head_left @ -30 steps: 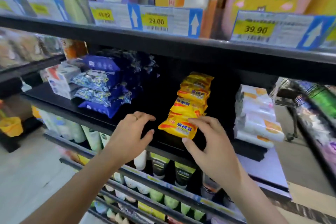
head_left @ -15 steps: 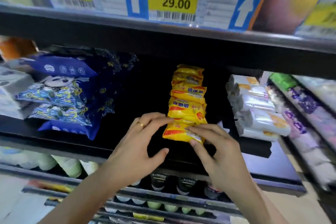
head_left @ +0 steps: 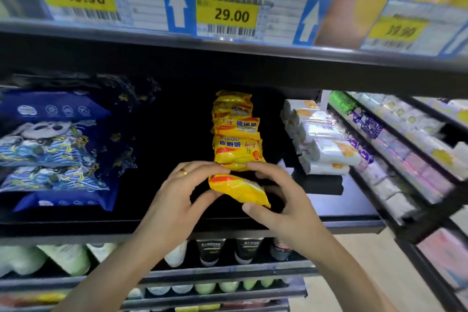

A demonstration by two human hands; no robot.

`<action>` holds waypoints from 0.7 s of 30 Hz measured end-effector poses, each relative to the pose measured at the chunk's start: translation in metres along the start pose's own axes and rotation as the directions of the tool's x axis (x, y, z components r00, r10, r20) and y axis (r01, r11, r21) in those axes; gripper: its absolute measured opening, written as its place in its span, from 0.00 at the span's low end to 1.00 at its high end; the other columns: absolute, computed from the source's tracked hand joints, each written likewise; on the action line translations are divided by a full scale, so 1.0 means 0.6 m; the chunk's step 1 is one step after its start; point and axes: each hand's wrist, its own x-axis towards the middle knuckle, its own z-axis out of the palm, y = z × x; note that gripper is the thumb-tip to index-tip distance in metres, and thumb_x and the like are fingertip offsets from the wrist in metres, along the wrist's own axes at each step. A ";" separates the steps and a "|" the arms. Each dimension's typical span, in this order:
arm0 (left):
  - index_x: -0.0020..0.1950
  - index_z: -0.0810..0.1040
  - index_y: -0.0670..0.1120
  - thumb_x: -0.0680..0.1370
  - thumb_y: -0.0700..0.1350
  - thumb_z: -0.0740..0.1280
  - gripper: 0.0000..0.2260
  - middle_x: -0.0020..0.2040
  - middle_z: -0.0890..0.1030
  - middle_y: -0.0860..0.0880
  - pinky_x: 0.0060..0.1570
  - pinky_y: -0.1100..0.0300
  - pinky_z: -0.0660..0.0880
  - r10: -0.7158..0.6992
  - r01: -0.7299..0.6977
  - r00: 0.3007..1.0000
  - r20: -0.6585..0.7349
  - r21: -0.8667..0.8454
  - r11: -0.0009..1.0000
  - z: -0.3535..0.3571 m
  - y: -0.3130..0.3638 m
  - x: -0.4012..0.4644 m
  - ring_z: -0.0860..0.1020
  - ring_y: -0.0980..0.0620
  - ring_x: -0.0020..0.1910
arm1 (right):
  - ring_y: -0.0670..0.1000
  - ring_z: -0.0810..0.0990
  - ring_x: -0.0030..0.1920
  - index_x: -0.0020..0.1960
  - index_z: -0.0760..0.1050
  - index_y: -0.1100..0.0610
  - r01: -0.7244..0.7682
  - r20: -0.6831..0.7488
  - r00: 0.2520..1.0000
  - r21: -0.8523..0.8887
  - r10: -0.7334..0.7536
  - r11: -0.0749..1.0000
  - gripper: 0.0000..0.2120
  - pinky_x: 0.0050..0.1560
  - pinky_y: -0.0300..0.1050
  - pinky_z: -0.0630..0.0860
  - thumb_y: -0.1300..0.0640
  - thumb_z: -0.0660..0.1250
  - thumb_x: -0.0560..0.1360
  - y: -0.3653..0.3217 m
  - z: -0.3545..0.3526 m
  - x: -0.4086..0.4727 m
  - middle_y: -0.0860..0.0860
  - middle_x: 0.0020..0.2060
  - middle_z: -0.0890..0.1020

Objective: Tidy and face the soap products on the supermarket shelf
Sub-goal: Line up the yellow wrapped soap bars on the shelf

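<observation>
Both hands — left hand (head_left: pixel 174 200), right hand (head_left: pixel 286 200) — grip yellow soap pack (head_left: pixel 238 191); blue bags (head_left: pixel 55 149) left, white packs (head_left: pixel 326 149) right.

left hand (head_left: pixel 174 200): fingers curled, thumb under, pinching left end of yellow soap pack (head_left: pixel 238 191); ring on one finger | right hand (head_left: pixel 281 200): fingers over pack's far edge, thumb at its near right corner | both forearms: bare, rising from below, converging on pack | wrists: near-straight
</observation>
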 end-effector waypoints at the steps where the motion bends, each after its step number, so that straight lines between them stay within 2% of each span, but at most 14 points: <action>1: 0.65 0.80 0.63 0.78 0.53 0.68 0.16 0.63 0.79 0.67 0.65 0.69 0.67 -0.006 0.006 1.000 -0.011 -0.011 1.000 0.002 0.002 0.001 0.75 0.57 0.67 | 0.47 0.72 0.72 0.72 0.72 0.41 -0.026 0.042 0.999 0.031 0.025 0.999 0.29 0.68 0.46 0.73 0.59 0.76 0.76 -0.001 -0.002 0.003 0.42 0.69 0.75; 3: 0.65 0.80 0.64 0.78 0.52 0.69 0.16 0.62 0.79 0.66 0.64 0.68 0.68 -0.019 0.018 0.999 -0.037 -0.040 0.999 0.008 0.005 0.004 0.76 0.55 0.67 | 0.50 0.75 0.71 0.72 0.73 0.44 -0.034 0.078 0.997 0.065 0.029 0.997 0.29 0.68 0.50 0.75 0.61 0.76 0.76 0.000 -0.006 0.009 0.43 0.68 0.77; 6: 0.65 0.80 0.63 0.77 0.46 0.72 0.18 0.62 0.79 0.65 0.64 0.68 0.69 0.016 -0.017 0.996 -0.087 -0.016 1.000 0.017 0.005 0.004 0.76 0.55 0.65 | 0.53 0.78 0.67 0.64 0.78 0.50 0.001 0.012 1.000 0.084 -0.002 0.996 0.20 0.65 0.55 0.77 0.64 0.75 0.76 0.007 -0.008 0.017 0.45 0.63 0.81; 10: 0.66 0.80 0.60 0.74 0.39 0.78 0.24 0.64 0.78 0.64 0.65 0.66 0.70 0.049 -0.042 0.993 -0.110 0.069 0.997 0.020 0.001 -0.001 0.76 0.55 0.66 | 0.53 0.79 0.65 0.56 0.79 0.51 0.045 -0.062 0.997 0.139 -0.037 0.989 0.14 0.63 0.49 0.78 0.66 0.74 0.76 0.019 -0.005 0.025 0.47 0.61 0.82; 12: 0.66 0.81 0.59 0.75 0.44 0.77 0.21 0.64 0.79 0.63 0.65 0.65 0.70 0.037 -0.030 0.993 -0.116 0.064 0.998 0.020 0.003 -0.001 0.76 0.53 0.67 | 0.54 0.80 0.64 0.55 0.79 0.50 0.064 -0.083 0.995 0.164 -0.051 0.984 0.13 0.61 0.48 0.78 0.64 0.73 0.76 0.024 -0.001 0.029 0.48 0.59 0.83; 14: 0.66 0.80 0.59 0.76 0.50 0.74 0.18 0.65 0.79 0.63 0.66 0.66 0.70 0.013 -0.009 0.994 -0.110 0.037 0.999 0.018 0.006 0.001 0.76 0.52 0.68 | 0.55 0.81 0.63 0.56 0.79 0.49 0.064 -0.087 0.995 0.195 -0.047 0.979 0.12 0.61 0.51 0.79 0.62 0.74 0.76 0.029 0.000 0.032 0.49 0.57 0.84; 16: 0.67 0.79 0.61 0.76 0.52 0.74 0.19 0.65 0.79 0.62 0.66 0.64 0.71 -0.013 0.014 0.996 -0.085 0.007 1.000 0.018 0.006 0.001 0.76 0.51 0.68 | 0.56 0.82 0.61 0.58 0.79 0.49 0.050 -0.075 0.997 0.230 -0.033 0.972 0.11 0.59 0.55 0.80 0.59 0.74 0.77 0.032 0.000 0.035 0.51 0.56 0.84; 18: 0.69 0.77 0.63 0.77 0.53 0.76 0.22 0.65 0.80 0.61 0.63 0.63 0.74 -0.051 0.050 0.998 -0.045 -0.034 0.998 0.018 0.003 -0.001 0.77 0.52 0.67 | 0.57 0.82 0.60 0.60 0.78 0.50 0.028 -0.054 0.998 0.263 -0.014 0.964 0.12 0.57 0.54 0.80 0.56 0.73 0.77 0.034 -0.001 0.036 0.52 0.56 0.83; 21: 0.70 0.75 0.65 0.76 0.57 0.76 0.24 0.63 0.81 0.59 0.60 0.63 0.77 -0.134 0.133 0.991 -0.004 -0.113 0.985 0.018 -0.001 -0.001 0.80 0.53 0.63 | 0.58 0.82 0.59 0.64 0.77 0.52 0.003 -0.033 0.999 0.272 0.006 0.962 0.15 0.56 0.57 0.81 0.56 0.73 0.78 0.036 0.000 0.036 0.52 0.57 0.83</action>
